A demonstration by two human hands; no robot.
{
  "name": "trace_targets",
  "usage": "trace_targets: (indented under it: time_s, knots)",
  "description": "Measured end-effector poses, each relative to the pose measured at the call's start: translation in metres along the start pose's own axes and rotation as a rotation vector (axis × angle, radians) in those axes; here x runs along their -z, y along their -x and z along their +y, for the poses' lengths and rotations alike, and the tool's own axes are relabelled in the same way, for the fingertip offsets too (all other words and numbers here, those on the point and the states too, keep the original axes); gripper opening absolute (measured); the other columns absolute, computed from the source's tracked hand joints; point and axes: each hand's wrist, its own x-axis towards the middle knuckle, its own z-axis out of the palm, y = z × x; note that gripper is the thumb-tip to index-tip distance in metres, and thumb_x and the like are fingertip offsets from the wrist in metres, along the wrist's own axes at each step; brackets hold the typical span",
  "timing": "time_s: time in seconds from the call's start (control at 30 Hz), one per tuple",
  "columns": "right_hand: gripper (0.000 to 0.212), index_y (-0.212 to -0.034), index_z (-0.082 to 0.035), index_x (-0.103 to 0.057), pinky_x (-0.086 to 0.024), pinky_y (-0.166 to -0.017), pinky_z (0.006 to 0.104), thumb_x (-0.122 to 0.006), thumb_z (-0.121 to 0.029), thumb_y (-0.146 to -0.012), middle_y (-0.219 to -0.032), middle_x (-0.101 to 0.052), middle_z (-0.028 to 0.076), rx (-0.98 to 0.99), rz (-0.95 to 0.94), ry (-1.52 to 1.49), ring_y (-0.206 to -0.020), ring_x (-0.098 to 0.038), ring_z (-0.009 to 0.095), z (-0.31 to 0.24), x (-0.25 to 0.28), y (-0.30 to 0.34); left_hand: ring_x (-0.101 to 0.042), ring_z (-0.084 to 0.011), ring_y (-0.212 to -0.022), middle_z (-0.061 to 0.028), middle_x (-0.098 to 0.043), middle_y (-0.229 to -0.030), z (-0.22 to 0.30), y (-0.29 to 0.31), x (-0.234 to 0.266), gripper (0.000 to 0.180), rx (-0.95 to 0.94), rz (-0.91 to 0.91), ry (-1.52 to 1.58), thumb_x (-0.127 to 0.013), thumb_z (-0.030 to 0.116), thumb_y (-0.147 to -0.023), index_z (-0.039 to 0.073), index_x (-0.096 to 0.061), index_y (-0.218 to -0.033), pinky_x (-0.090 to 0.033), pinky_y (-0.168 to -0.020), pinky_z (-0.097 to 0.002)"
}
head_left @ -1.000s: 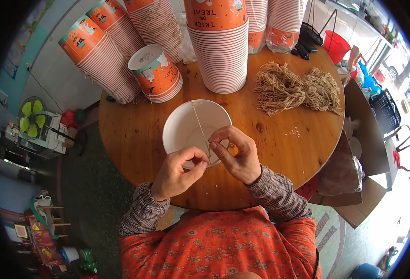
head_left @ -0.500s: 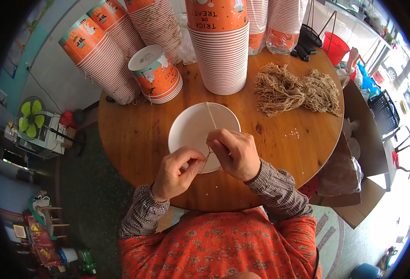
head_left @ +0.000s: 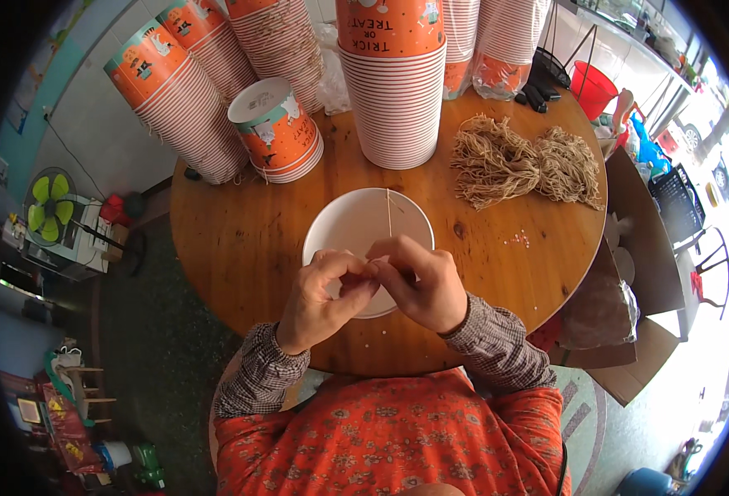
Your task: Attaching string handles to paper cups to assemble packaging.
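- White paper bucket (head_left: 340, 221), at the table's near middle, below both hands; pale interior visible, tan twine (head_left: 389, 213) strung over its mouth from the far rim.
- Tall inverted nested stack (head_left: 397, 107) behind it: orange printed bucket above, many white rims below.
- Short inverted stack (head_left: 290, 145) left of that, orange and teal, base up; longer nested stacks (head_left: 191, 116) behind.
- Back right: nested buckets in clear plastic (head_left: 499, 74).
- Cardboard box (head_left: 650, 227), right of table, flaps open, pale items inside; red pail (head_left: 592, 88) farther back.
- Round wooden table (head_left: 240, 240), brown, knotty; twine bundle (head_left: 493, 161) tied at the middle, lying back right; tiny pale and pinkish bits (head_left: 517, 240) nearer, more by the near edge.
- Room: dark speckled floor (head_left: 154, 331) left, green-bladed fan (head_left: 50, 202), pale wall (head_left: 104, 116), bright opening at right.
- White bucket: mouth up toward camera, base hidden. Twine: nearly straight, long axis running near-far, from far rim toward the person.
- Right hand (head_left: 424, 285): thumb and fingertips pinching the twine's near part.
- Left hand (head_left: 325, 302): thumb and fingertips also pinched on the twine, tips meeting the right's; exact grip point hidden.
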Motion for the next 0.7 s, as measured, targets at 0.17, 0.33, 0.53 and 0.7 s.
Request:
trace_targets:
  time_s: [0.17, 0.33, 0.53, 0.7]
  knots:
    - [0.024, -0.108, -0.005, -0.051, -0.041, -0.051, 0.025, -0.063, -0.004, -0.087, -0.062, -0.054, 0.003, -0.214, -0.133, -0.201, -0.055, -0.052, 0.008, 0.0, 0.01, -0.004, -0.058, -0.0209, -0.077, -0.0036, -0.061, -0.08, 0.002, -0.003, 0.003, 0.009, -0.251, -0.025, -0.206, -0.067, 0.004, -0.075, 0.005, -0.059, -0.08, -0.042, -0.086, -0.0357]
    - [0.027, -0.11, -0.005, -0.05, -0.033, -0.05, 0.0216, -0.061, 0.001, -0.085, -0.06, -0.041, -0.004, -0.216, -0.073, -0.259, -0.054, -0.038, 0.002, -0.002, 0.02, -0.01, -0.058, -0.0239, -0.081, -0.0046, -0.059, -0.08, -0.001, 0.004, 0.011, 0.01, -0.218, -0.042, -0.244, -0.066, 0.005, -0.072, 0.006, -0.056, -0.076, -0.039, -0.091, -0.0382]
    - [0.022, -0.11, -0.001, -0.05, -0.036, -0.054, 0.0181, -0.057, 0.002, -0.089, -0.069, -0.051, -0.005, -0.169, 0.123, -0.28, -0.06, -0.043, 0.001, 0.012, 0.043, -0.022, -0.057, -0.0214, -0.084, -0.0029, -0.059, -0.081, -0.015, 0.019, 0.019, 0.011, -0.203, -0.048, -0.277, -0.066, 0.007, -0.07, 0.008, -0.057, -0.074, -0.034, -0.096, -0.04]
    - [0.021, -0.109, -0.002, -0.05, -0.036, -0.054, 0.0177, -0.058, -0.001, -0.09, -0.073, -0.054, -0.004, -0.217, 0.258, -0.423, -0.061, -0.044, 0.0, 0.022, 0.041, -0.027, -0.058, -0.0163, -0.084, 0.0005, -0.059, -0.08, -0.011, 0.025, 0.008, 0.009, -0.241, -0.085, -0.345, -0.067, 0.007, -0.071, 0.011, -0.06, -0.075, -0.028, -0.102, -0.0414]
